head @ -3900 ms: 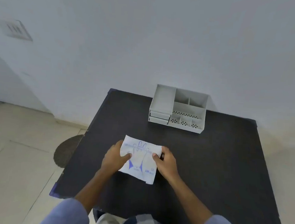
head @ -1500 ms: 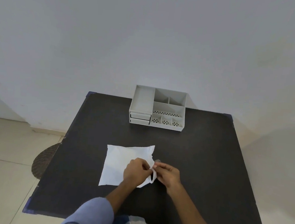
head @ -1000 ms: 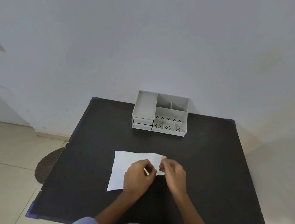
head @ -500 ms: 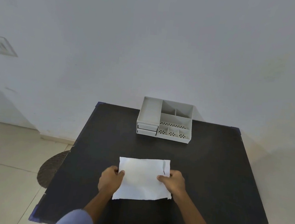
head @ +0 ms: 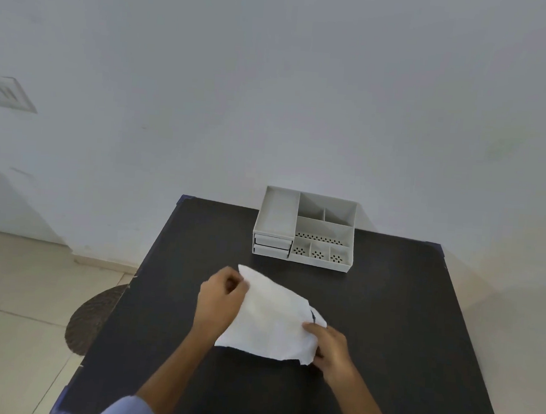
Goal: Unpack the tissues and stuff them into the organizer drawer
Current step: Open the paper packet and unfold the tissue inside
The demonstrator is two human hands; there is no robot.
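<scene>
A white tissue (head: 271,321) is spread open above the black table (head: 387,314), tilted so that its far left corner is highest. My left hand (head: 220,296) pinches that upper left corner. My right hand (head: 329,348) grips the tissue's lower right edge, where a small dark mark shows. The grey plastic organizer (head: 306,229) stands at the table's far edge, with open compartments on top and two shut drawers (head: 272,246) stacked at its lower left front. The tissue wrapper is not visible.
A white wall rises right behind the table. Tiled floor lies to the left, with a round dark mat (head: 93,317) partly under the table's left edge. Blue sleeves show at the bottom.
The tissue, held flat by both side edges half a second ago, is now turned: my left hand rose toward the far corner and my right hand dropped back to the right.
</scene>
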